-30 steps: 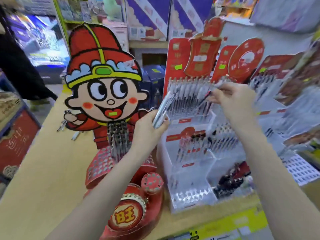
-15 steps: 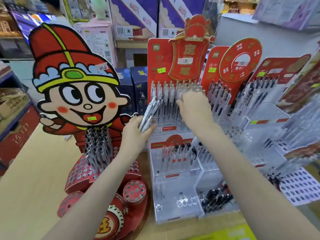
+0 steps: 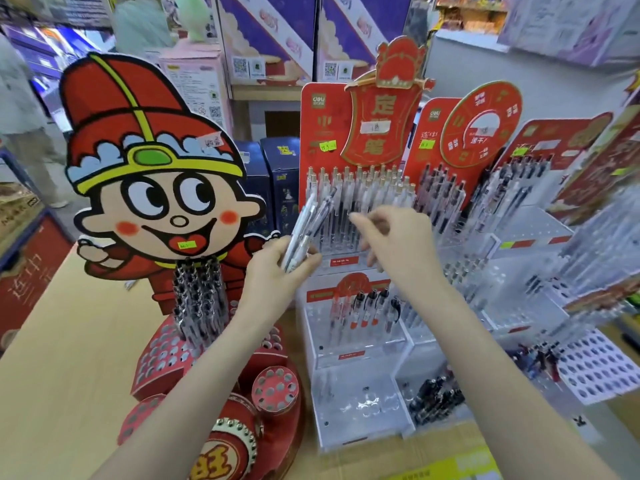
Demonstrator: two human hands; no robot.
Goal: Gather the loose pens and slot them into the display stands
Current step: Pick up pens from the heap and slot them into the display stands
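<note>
My left hand (image 3: 273,275) grips a bundle of several white and clear pens (image 3: 306,230), tilted up to the right, in front of the clear tiered display stand (image 3: 349,379). My right hand (image 3: 398,240) hovers just right of the bundle with its fingers loosely curled and nothing visible in them. Behind both hands, the stand's top tier holds a full row of gold-capped pens (image 3: 363,187) under a red backing card (image 3: 320,116). A few red and black pens (image 3: 367,310) stand in the middle tier. The lowest tier holds almost none.
A red cartoon-boy cardboard stand (image 3: 152,188) with a cluster of pens (image 3: 199,299) and many unfilled holes stands at the left on the wooden counter (image 3: 69,341). More red-backed acrylic stands (image 3: 519,237) crowd the right. A person (image 3: 24,133) stands far left.
My right hand has drawn back from the top row of pens toward the bundle and no longer holds a pen. The view has shifted closer to the stands.
</note>
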